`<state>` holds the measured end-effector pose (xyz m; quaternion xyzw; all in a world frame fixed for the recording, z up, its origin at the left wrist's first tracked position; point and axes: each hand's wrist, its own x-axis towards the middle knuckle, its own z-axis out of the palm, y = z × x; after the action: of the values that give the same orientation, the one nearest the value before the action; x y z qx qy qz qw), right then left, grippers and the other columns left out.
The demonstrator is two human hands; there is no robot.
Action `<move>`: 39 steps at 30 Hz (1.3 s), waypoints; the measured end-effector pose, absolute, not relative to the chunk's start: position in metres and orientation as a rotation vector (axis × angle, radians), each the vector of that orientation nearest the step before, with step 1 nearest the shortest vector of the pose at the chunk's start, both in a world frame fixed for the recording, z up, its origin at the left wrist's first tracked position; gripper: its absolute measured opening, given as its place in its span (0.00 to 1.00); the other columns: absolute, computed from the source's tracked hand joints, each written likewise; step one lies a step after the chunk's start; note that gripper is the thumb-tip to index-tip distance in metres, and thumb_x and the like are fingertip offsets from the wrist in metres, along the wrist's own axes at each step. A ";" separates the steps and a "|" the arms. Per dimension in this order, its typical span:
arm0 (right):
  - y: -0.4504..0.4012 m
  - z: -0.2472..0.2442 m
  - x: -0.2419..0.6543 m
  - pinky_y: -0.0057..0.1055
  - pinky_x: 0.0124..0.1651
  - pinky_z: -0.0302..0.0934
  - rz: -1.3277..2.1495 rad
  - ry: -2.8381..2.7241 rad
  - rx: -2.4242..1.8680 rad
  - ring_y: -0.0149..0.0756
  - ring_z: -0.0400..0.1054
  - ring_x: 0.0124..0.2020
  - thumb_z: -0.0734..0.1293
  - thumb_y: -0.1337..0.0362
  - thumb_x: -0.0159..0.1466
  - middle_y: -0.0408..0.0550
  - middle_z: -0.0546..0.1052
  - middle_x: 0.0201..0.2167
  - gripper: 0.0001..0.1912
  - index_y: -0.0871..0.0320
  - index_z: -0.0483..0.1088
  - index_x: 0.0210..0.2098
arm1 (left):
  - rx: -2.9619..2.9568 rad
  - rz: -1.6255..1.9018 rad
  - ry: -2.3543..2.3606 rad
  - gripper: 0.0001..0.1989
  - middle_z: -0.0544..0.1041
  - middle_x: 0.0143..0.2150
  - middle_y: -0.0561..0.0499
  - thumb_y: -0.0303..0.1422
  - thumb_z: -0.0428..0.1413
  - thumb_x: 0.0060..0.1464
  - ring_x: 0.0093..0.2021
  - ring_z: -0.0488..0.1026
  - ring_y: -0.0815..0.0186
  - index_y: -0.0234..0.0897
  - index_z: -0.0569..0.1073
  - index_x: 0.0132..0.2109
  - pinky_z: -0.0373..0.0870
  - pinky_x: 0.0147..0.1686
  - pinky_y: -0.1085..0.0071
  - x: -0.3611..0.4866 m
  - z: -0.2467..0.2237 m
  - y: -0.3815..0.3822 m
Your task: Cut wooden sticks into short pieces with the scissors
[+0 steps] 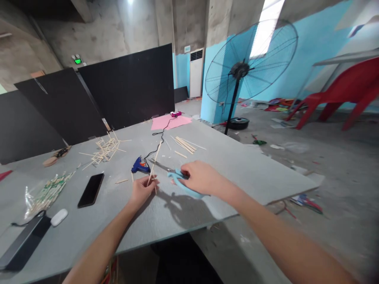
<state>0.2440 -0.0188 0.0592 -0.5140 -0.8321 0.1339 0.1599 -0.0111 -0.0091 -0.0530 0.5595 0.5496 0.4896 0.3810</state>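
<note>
My left hand [144,189] is closed in a pinch on a thin wooden stick [156,161] that slants up and away over the table. Light-blue-handled scissors [187,187] are gripped in my right hand [201,177]. Their blades point left and stand apart, with the stick crossing near them; whether they touch it I cannot tell. Just beyond my left hand lies a blue glue gun [140,165] with a dark cord. Several loose flat sticks [185,145] rest behind the scissors, and a short stick piece [121,181] lies left of my left hand.
On the grey table [237,165] are a tangled stick structure [108,148], a phone [91,190], packaged sticks [50,193], a white case [59,217], a dark box [25,242] and pink paper [160,122]. A large fan [240,70] and a red chair [349,85] stand beyond.
</note>
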 end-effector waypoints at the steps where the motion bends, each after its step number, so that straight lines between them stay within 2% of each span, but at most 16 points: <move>1: -0.009 0.058 0.247 0.31 0.28 0.47 0.481 -2.369 -1.422 0.34 0.64 0.25 0.68 0.49 0.65 0.46 0.73 0.23 0.22 0.57 0.68 0.23 | 1.429 1.210 1.421 0.25 0.83 0.32 0.43 0.45 0.68 0.48 0.24 0.77 0.64 0.28 0.83 0.46 0.70 0.23 0.72 -0.014 -0.054 -0.008; 4: 0.019 0.047 0.251 0.29 0.28 0.49 0.936 -2.274 -1.286 0.30 0.60 0.23 0.71 0.42 0.61 0.41 0.68 0.19 0.27 0.56 0.63 0.21 | 1.539 1.106 1.537 0.24 0.82 0.27 0.45 0.45 0.65 0.52 0.21 0.73 0.66 0.28 0.84 0.47 0.64 0.20 0.73 -0.022 -0.056 -0.007; 7: 0.040 0.027 0.253 0.28 0.27 0.52 1.473 -2.086 -1.070 0.28 0.59 0.21 0.71 0.40 0.60 0.39 0.68 0.19 0.26 0.57 0.65 0.25 | 1.797 1.077 1.696 0.17 0.84 0.31 0.44 0.41 0.63 0.57 0.26 0.76 0.63 0.32 0.85 0.46 0.70 0.28 0.69 -0.030 -0.055 -0.008; 10: 0.053 0.004 0.254 0.27 0.25 0.51 1.648 -1.921 -1.000 0.26 0.58 0.19 0.71 0.40 0.60 0.38 0.66 0.18 0.27 0.59 0.68 0.27 | 2.056 1.100 1.790 0.12 0.86 0.42 0.42 0.36 0.59 0.61 0.36 0.81 0.58 0.37 0.86 0.44 0.75 0.41 0.63 -0.034 -0.055 -0.006; 13: 0.058 -0.014 0.254 0.26 0.24 0.50 1.785 -1.811 -0.929 0.25 0.57 0.18 0.72 0.39 0.60 0.37 0.66 0.16 0.28 0.60 0.69 0.28 | 2.276 1.089 1.788 0.10 0.86 0.43 0.44 0.33 0.59 0.62 0.45 0.81 0.55 0.40 0.86 0.42 0.74 0.51 0.59 -0.038 -0.059 -0.001; 18: 0.054 -0.026 0.250 0.25 0.23 0.50 1.910 -1.729 -0.877 0.24 0.57 0.18 0.73 0.39 0.61 0.37 0.67 0.17 0.28 0.61 0.69 0.28 | 2.401 1.080 1.803 0.10 0.85 0.41 0.45 0.32 0.59 0.62 0.46 0.77 0.55 0.42 0.86 0.42 0.73 0.51 0.59 -0.037 -0.069 0.004; 24: 0.045 -0.022 0.249 0.25 0.23 0.50 1.978 -1.751 -0.905 0.24 0.57 0.17 0.74 0.41 0.61 0.37 0.67 0.16 0.27 0.61 0.70 0.28 | 2.142 1.246 1.748 0.10 0.84 0.42 0.44 0.31 0.58 0.59 0.45 0.77 0.56 0.41 0.85 0.42 0.73 0.49 0.60 -0.040 -0.057 0.001; 25: 0.045 -0.020 0.249 0.25 0.24 0.50 1.978 -1.755 -0.898 0.24 0.57 0.18 0.74 0.42 0.61 0.38 0.67 0.16 0.27 0.61 0.70 0.28 | 1.994 1.287 1.730 0.11 0.83 0.43 0.43 0.32 0.58 0.58 0.44 0.77 0.57 0.39 0.84 0.43 0.74 0.46 0.63 -0.042 -0.052 0.000; 27: 0.044 -0.019 0.250 0.25 0.24 0.50 1.973 -1.764 -0.893 0.24 0.57 0.18 0.74 0.43 0.62 0.37 0.66 0.16 0.26 0.61 0.70 0.28 | 1.562 1.305 1.681 0.14 0.83 0.41 0.43 0.37 0.58 0.59 0.35 0.78 0.62 0.36 0.82 0.47 0.72 0.33 0.70 -0.046 -0.040 -0.003; 29: 0.043 -0.020 0.250 0.26 0.23 0.50 1.977 -1.765 -0.908 0.25 0.57 0.17 0.74 0.43 0.62 0.37 0.66 0.16 0.26 0.60 0.70 0.27 | 1.187 1.108 1.516 0.20 0.82 0.38 0.42 0.44 0.55 0.61 0.27 0.74 0.65 0.34 0.79 0.51 0.64 0.21 0.74 -0.050 -0.028 -0.008; 31: 0.043 -0.023 0.249 0.26 0.22 0.51 1.995 -1.779 -0.907 0.25 0.57 0.17 0.73 0.42 0.62 0.38 0.67 0.16 0.27 0.59 0.69 0.26 | 0.996 0.848 1.321 0.26 0.81 0.39 0.40 0.50 0.51 0.64 0.26 0.75 0.65 0.32 0.78 0.51 0.63 0.18 0.74 -0.050 -0.018 -0.013; 33: 0.043 -0.026 0.248 0.26 0.23 0.53 2.016 -1.816 -0.874 0.25 0.58 0.17 0.74 0.41 0.61 0.39 0.68 0.17 0.27 0.59 0.68 0.25 | 0.931 0.743 1.233 0.25 0.81 0.38 0.41 0.50 0.54 0.64 0.26 0.75 0.66 0.32 0.78 0.51 0.62 0.17 0.76 -0.047 -0.012 -0.017; 36: 0.040 -0.027 0.245 0.25 0.22 0.52 2.041 -1.865 -0.849 0.25 0.59 0.17 0.76 0.41 0.59 0.38 0.67 0.16 0.28 0.58 0.66 0.23 | 0.819 0.783 1.200 0.15 0.74 0.29 0.51 0.43 0.59 0.62 0.19 0.65 0.74 0.34 0.77 0.46 0.53 0.14 0.80 -0.042 -0.008 -0.020; 39: 0.036 -0.026 0.244 0.25 0.22 0.52 2.048 -1.890 -0.878 0.25 0.59 0.17 0.75 0.40 0.59 0.38 0.67 0.16 0.29 0.57 0.64 0.22 | 0.683 0.743 1.135 0.15 0.64 0.24 0.58 0.44 0.55 0.64 0.16 0.53 0.77 0.35 0.75 0.43 0.45 0.14 0.80 -0.037 -0.010 -0.020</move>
<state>0.2438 0.0359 -0.0258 -0.2986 -0.6430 0.6967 0.1099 -0.0375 -0.0200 -0.0095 0.3096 0.5146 0.3369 0.7251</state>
